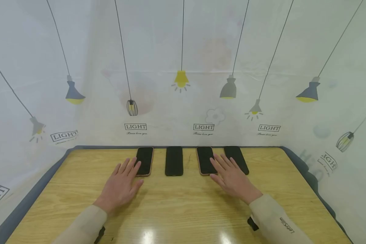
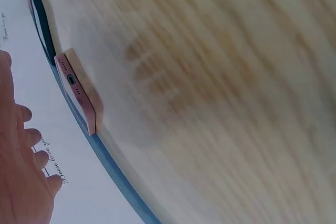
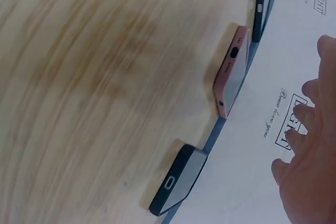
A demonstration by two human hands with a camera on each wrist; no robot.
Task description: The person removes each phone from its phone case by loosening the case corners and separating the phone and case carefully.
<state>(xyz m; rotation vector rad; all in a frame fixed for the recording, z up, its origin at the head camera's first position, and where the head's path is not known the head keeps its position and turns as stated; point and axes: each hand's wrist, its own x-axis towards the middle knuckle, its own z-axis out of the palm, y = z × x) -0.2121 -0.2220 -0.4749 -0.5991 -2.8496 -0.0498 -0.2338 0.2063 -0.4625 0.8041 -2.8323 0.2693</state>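
Observation:
Several phones lie in a row along the table's far edge: a pink-edged one (image 1: 145, 159) at the left, a black one (image 1: 174, 161), another pink-edged one (image 1: 205, 159) and a black one (image 1: 238, 161) at the right. My left hand (image 1: 120, 186), palm down with fingers extended, is in front of the leftmost phone; the wrist view shows this hand (image 2: 23, 156) raised above the wood. My right hand (image 1: 233, 178) spreads its fingers in front of the two right phones. In the right wrist view that hand (image 3: 310, 140) is held apart from the pink-edged phone (image 3: 231, 72) and black phone (image 3: 178, 179).
A wooden table (image 1: 176, 210) fills the lower part of the head view, with a grey-blue border (image 1: 42, 184) around it. Behind and beside it hangs a pale sheet (image 1: 158, 40) printed with lamps and the word LIGHT.

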